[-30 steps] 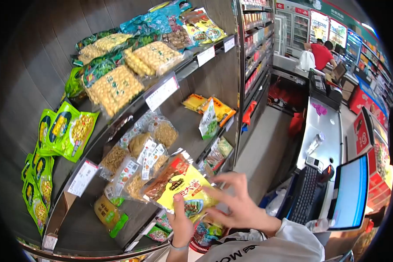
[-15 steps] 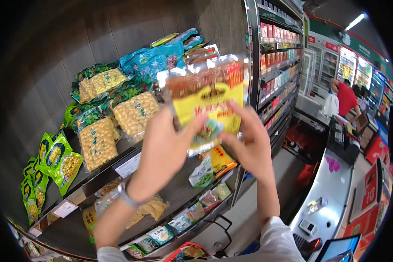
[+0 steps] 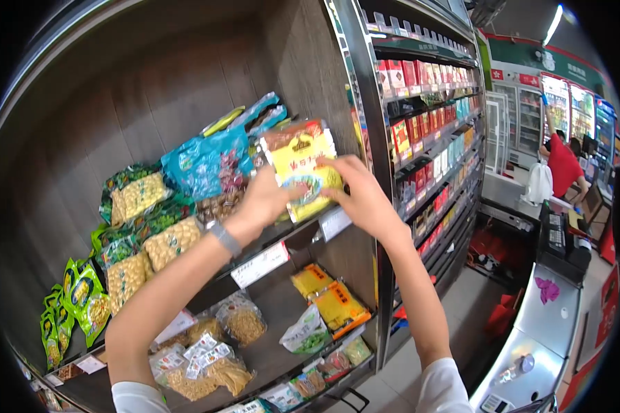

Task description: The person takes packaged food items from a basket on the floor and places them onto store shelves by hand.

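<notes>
Both my hands are on a yellow and brown food packet [image 3: 310, 148] with printed characters and a bowl picture, at the right end of the upper shelf [image 3: 207, 258]. My left hand [image 3: 262, 199] is closed on its lower left side, thumb across the front. On the right side, my right hand [image 3: 362, 196] grips it with thumb and fingers on the front. Left of the packet lie a blue bag [image 3: 207, 162] and a bag of brown pieces [image 3: 220, 205]. Whether the packet's lower edge touches the shelf, I cannot tell.
Vacuum packs of pale beans [image 3: 172, 242] and green snack bags [image 3: 86, 303] line the upper shelf's left. Below are orange packets [image 3: 337, 306] and clear bags [image 3: 241, 320]. A cigarette rack [image 3: 427, 124] stands right, beyond it a counter [image 3: 520, 330] and a person in red [image 3: 563, 168].
My hands have carried the yellow packet forward, from close in front of me to the shelf's right end. The view has shifted, showing more of the lower shelf.
</notes>
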`<action>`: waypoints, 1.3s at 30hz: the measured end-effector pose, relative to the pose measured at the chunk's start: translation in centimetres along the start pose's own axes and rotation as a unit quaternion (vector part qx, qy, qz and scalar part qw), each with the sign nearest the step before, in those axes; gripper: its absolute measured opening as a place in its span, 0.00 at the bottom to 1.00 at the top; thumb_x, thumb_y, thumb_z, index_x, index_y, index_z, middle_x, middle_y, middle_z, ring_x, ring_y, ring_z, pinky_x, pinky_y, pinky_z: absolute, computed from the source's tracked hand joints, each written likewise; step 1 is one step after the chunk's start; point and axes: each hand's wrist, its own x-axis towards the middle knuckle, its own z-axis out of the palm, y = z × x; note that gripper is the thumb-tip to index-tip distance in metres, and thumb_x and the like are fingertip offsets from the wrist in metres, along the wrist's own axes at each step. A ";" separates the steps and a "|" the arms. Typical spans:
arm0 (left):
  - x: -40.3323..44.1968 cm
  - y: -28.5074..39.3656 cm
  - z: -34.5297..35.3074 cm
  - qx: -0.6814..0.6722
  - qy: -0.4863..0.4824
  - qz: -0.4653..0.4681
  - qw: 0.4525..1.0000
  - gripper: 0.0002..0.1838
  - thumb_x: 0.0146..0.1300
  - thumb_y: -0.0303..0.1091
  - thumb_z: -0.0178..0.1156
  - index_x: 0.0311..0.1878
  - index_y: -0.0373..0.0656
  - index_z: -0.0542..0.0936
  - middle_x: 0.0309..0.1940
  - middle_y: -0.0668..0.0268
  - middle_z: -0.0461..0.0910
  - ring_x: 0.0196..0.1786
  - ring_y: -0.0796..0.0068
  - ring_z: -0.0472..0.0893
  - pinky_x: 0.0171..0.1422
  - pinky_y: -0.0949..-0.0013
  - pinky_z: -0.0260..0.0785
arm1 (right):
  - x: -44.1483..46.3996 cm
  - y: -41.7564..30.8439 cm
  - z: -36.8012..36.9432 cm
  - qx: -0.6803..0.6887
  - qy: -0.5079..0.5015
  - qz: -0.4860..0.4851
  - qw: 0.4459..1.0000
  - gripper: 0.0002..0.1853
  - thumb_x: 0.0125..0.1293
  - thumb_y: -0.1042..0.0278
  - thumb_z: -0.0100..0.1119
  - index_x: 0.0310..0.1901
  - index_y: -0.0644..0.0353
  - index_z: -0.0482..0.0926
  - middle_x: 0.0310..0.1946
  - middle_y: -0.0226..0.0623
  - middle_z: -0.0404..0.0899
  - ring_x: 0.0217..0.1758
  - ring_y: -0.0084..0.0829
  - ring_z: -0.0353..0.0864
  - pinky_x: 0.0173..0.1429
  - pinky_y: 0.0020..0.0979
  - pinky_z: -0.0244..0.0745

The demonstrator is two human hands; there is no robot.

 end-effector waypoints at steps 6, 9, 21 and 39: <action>-1.0 0.3 0.8 0.190 0.003 0.043 0.981 0.32 0.55 0.26 0.77 0.61 0.32 0.71 0.52 0.56 0.83 0.57 0.70 0.81 0.63 0.64 0.74 | -1.5 -0.9 -0.1 -0.115 0.069 -0.005 0.991 0.17 0.59 0.76 0.71 0.51 0.62 0.82 0.46 0.43 0.77 0.52 0.46 0.79 0.58 0.40 0.76; -0.4 0.4 0.9 0.229 -0.017 0.007 0.973 0.33 0.55 0.26 0.77 0.61 0.32 0.70 0.52 0.55 0.83 0.57 0.66 0.82 0.63 0.62 0.74 | -1.0 -1.4 0.5 -0.082 0.061 0.034 0.994 0.10 0.59 0.77 0.69 0.42 0.63 0.80 0.38 0.43 0.78 0.48 0.48 0.80 0.54 0.43 0.76; -0.6 1.1 0.2 0.245 -0.102 -0.028 0.964 0.34 0.58 0.25 0.62 0.62 0.13 0.61 0.46 0.33 0.78 0.53 0.38 0.81 0.57 0.51 0.74 | 1.2 -0.2 1.3 -0.210 -0.028 0.034 0.977 0.05 0.63 0.75 0.65 0.36 0.65 0.79 0.32 0.49 0.81 0.43 0.51 0.80 0.48 0.47 0.75; -44.3 11.4 -4.9 -0.432 0.113 0.366 0.817 0.22 0.74 0.19 0.46 0.68 0.41 0.75 0.49 0.41 0.77 0.46 0.56 0.83 0.39 0.79 0.80 | -26.2 -17.1 20.1 0.080 0.330 0.193 0.921 0.19 0.63 0.89 0.41 0.55 0.66 0.66 0.55 0.44 0.68 0.65 0.41 0.73 0.72 0.39 0.67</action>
